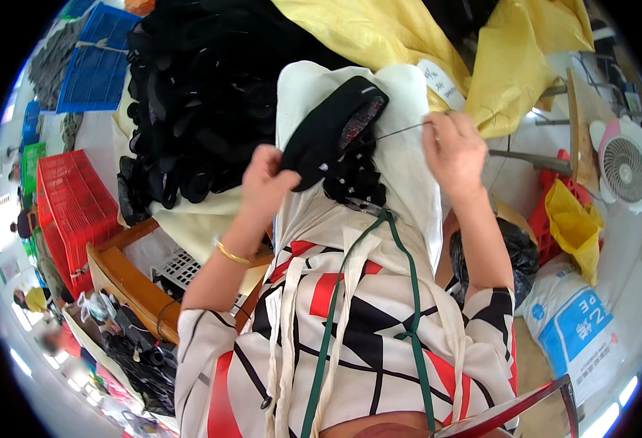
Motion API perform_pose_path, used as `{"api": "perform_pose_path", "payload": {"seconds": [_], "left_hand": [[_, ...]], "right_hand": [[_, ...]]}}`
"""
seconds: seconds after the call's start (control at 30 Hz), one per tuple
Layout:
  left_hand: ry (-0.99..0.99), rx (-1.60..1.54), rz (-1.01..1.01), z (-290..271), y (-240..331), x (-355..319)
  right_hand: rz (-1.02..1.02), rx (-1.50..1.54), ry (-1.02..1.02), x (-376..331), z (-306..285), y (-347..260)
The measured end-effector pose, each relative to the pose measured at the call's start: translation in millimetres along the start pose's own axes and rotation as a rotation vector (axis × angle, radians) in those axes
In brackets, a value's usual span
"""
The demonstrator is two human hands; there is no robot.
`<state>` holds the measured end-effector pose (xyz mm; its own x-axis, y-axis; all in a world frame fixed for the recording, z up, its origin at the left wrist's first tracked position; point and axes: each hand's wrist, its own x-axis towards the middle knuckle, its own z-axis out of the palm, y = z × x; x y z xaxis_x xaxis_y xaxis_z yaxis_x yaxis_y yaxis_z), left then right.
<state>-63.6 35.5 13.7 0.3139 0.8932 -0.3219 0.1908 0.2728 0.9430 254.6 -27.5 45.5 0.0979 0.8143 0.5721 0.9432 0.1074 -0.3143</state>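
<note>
My left hand (pixel 268 179) is closed on one end of a black cloth shoe (pixel 314 142) with a dark patterned lining, held tilted above my lap. A dark thread (pixel 401 133) runs taut from the shoe's opening to my right hand (pixel 455 150), which is raised to the right with its fingers pinched on it. Whether a needle is in those fingers is too small to tell. Under the shoe lies black cloth with white dots (pixel 357 179), on the white cloth (pixel 408 182) over my lap. A green cord (pixel 401 248) hangs from my neck down to a small metal object beside the dotted cloth.
A big heap of black shoes (pixel 197 109) lies to the far left. Yellow sacks (pixel 511 66) are at the far right, near a pink and white fan (pixel 627 160). Red crates (pixel 76 212) and a wooden frame (pixel 128 270) stand left. A printed plastic bag (pixel 573 317) sits right.
</note>
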Motion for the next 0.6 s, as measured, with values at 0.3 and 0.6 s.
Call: {"api": "perform_pose_path", "payload": {"seconds": [0.3,0.6], "left_hand": [[-0.553,0.490,0.183,-42,99,83],[0.195,1.053,0.448,-10,53,78]], "right_hand": [[0.035,-0.178,-0.143,-25,-66,44],[0.254,0.096,-0.491,-43,-28,53]]}}
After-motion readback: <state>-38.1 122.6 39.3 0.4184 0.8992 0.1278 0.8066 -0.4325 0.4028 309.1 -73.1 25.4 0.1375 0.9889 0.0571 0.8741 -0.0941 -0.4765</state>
